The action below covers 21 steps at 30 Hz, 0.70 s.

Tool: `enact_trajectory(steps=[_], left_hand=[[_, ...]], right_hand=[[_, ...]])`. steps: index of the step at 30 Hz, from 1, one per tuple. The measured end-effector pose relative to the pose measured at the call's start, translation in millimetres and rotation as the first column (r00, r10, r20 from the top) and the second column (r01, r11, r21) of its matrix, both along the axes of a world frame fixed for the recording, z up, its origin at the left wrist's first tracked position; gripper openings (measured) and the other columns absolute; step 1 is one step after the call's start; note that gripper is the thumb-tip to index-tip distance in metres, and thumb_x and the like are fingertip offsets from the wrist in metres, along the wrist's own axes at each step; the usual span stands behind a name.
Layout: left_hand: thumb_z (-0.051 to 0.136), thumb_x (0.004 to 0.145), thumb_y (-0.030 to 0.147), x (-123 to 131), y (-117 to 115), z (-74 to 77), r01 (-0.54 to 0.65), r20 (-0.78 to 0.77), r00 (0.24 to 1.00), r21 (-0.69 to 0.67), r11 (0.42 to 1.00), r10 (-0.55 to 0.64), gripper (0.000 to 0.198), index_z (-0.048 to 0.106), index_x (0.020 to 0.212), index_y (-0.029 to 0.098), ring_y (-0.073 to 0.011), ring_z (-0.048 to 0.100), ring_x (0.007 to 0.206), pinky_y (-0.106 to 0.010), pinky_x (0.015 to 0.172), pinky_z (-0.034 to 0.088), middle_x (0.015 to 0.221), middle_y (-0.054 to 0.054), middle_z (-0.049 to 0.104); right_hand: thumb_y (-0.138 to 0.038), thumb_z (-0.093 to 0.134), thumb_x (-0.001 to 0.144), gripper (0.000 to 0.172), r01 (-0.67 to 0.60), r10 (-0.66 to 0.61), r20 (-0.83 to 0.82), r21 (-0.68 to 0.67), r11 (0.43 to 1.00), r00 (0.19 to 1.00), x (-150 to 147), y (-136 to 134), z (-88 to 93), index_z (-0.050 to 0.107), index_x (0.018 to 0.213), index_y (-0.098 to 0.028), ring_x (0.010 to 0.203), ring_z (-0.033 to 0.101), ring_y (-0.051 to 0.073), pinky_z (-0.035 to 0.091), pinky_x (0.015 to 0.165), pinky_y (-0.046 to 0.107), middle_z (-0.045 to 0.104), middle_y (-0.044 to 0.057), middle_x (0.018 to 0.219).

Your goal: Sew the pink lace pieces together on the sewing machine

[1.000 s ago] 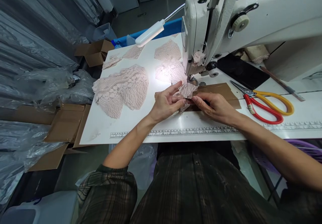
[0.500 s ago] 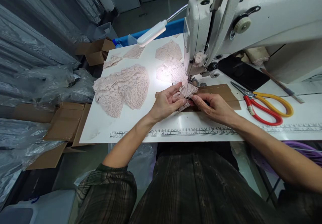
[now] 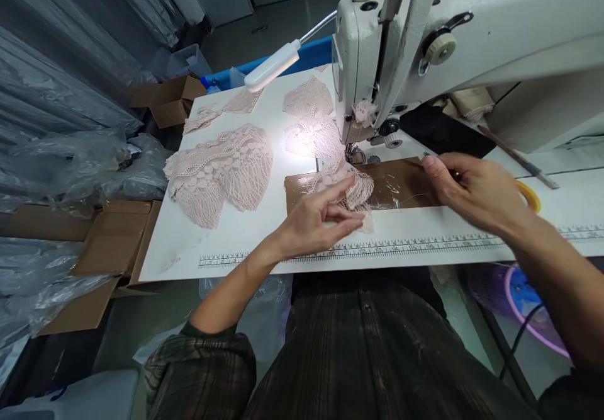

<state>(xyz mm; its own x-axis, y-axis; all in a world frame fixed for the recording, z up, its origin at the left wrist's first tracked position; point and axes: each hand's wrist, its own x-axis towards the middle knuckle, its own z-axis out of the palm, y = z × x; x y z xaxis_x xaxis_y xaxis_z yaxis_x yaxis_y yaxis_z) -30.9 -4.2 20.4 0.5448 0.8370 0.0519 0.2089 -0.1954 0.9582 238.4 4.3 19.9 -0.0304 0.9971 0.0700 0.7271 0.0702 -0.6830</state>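
Observation:
My left hand (image 3: 314, 221) is beside a piece of pale pink lace (image 3: 361, 190) under the sewing machine's needle area, its thumb and index finger apart. The fingers seem to rest against the lace; whether they press on it I cannot tell. My right hand (image 3: 476, 190) is off to the right, above the end of a brown taped strip (image 3: 396, 184). Its fingers are closed around a small dark tool (image 3: 455, 175), mostly hidden, whose kind does not show. The scissors lie largely behind this hand, with one yellow handle (image 3: 531, 196) showing.
A white sewing machine (image 3: 358, 73) stands over the table, with a lit lamp (image 3: 272, 66) beside it. More lace pieces (image 3: 221, 171) lie to the left. A printed ruler (image 3: 406, 245) runs along the front edge. Cardboard boxes (image 3: 117, 231) and plastic wrapping are at the far left.
My right hand has moved right, away from the lace, with the small dark tool. My left fingers have spread from their pinch, and the lace hangs lower. The view has shifted slightly.

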Motion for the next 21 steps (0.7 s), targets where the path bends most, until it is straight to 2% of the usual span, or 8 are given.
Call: enact_trajectory(steps=[2,4,7,10,12,15,18,21], left_hand=[[0.070,0.092,0.034,-1.9,-14.5,10.0,0.109,-0.024,0.994,0.002,0.994,-0.109,0.079,0.030,0.157,0.014,-0.0236,0.077,0.095,-0.038,0.086,0.065,0.106,-0.012,0.078],[0.068,0.094,0.030,-5.6,-26.0,22.0,0.206,-0.098,0.975,0.049,0.977,-0.200,0.075,0.030,0.157,0.017,-0.0173,0.077,0.079,-0.030,0.073,0.066,0.111,-0.011,0.077],[0.063,0.097,0.027,-12.4,-26.5,38.5,0.286,-0.288,0.932,0.218,0.933,-0.218,0.047,0.055,0.142,0.018,-0.0118,0.071,0.068,-0.023,0.061,0.060,0.099,-0.005,0.079],[0.058,0.099,0.033,-16.2,-1.1,43.7,0.190,-0.419,0.908,0.410,0.892,0.000,0.025,0.074,0.110,0.017,-0.0131,0.070,0.075,-0.024,0.065,0.058,0.089,-0.004,0.077],[0.057,0.100,0.038,-14.8,25.3,37.9,0.051,-0.463,0.860,0.493,0.869,0.213,0.029,0.074,0.105,0.016,-0.0161,0.070,0.086,-0.028,0.070,0.058,0.104,-0.007,0.074],[0.056,0.099,0.043,-5.4,62.8,17.8,-0.068,-0.489,0.797,0.512,0.857,0.355,0.034,0.071,0.105,0.012,-0.0189,0.067,0.089,-0.032,0.074,0.056,0.108,-0.012,0.070],[0.060,0.096,0.037,7.4,81.4,-4.9,-0.053,-0.518,0.767,0.538,0.841,0.380,0.025,0.067,0.092,0.014,-0.0182,0.063,0.081,-0.032,0.068,0.052,0.095,-0.009,0.065],[0.054,0.097,0.023,12.8,77.7,-17.4,0.027,-0.428,0.851,0.613,0.790,0.303,0.014,0.060,0.087,0.016,-0.0162,0.060,0.082,-0.030,0.068,0.050,0.096,-0.008,0.062]], right_hand=[[-0.071,0.035,0.093,0.067,-0.002,-0.054,0.267,0.203,0.979,0.962,25.8,-0.9,0.9,0.075,0.094,-0.016,0.091,0.061,0.033,0.046,0.080,0.047,0.066,0.018,0.095],[-0.066,0.040,0.092,0.065,-0.059,-0.068,0.373,0.319,0.946,0.925,40.7,-1.7,0.9,0.074,0.108,-0.013,0.111,0.057,0.041,0.044,0.092,0.056,0.063,0.024,0.114],[-0.055,0.049,0.092,0.050,-0.101,0.027,0.261,0.273,0.957,0.965,35.8,1.0,1.0,0.074,0.109,-0.015,0.101,0.063,0.032,0.051,0.084,0.049,0.067,0.019,0.108],[-0.045,0.051,0.091,0.037,-0.196,0.171,0.134,0.204,0.959,0.976,8.6,10.6,1.5,0.075,0.099,-0.018,0.087,0.065,0.024,0.053,0.077,0.040,0.071,0.012,0.097],[-0.042,0.051,0.090,0.034,-0.266,0.249,0.111,0.181,0.947,0.962,-11.3,18.7,1.8,0.074,0.098,-0.018,0.085,0.066,0.023,0.053,0.079,0.039,0.071,0.011,0.094],[-0.038,0.051,0.091,0.030,-0.313,0.302,0.105,0.108,0.944,0.948,-33.2,28.5,2.3,0.074,0.097,-0.019,0.079,0.065,0.022,0.050,0.074,0.036,0.072,0.010,0.092],[-0.037,0.049,0.093,0.031,-0.326,0.320,0.114,0.039,0.944,0.940,-42.1,33.3,2.4,0.074,0.095,-0.018,0.075,0.064,0.020,0.048,0.071,0.034,0.071,0.010,0.090],[-0.043,0.051,0.093,0.035,-0.338,0.334,0.096,0.032,0.941,0.938,-41.7,34.8,2.3,0.072,0.102,-0.017,0.079,0.063,0.021,0.048,0.074,0.034,0.070,0.011,0.092]])
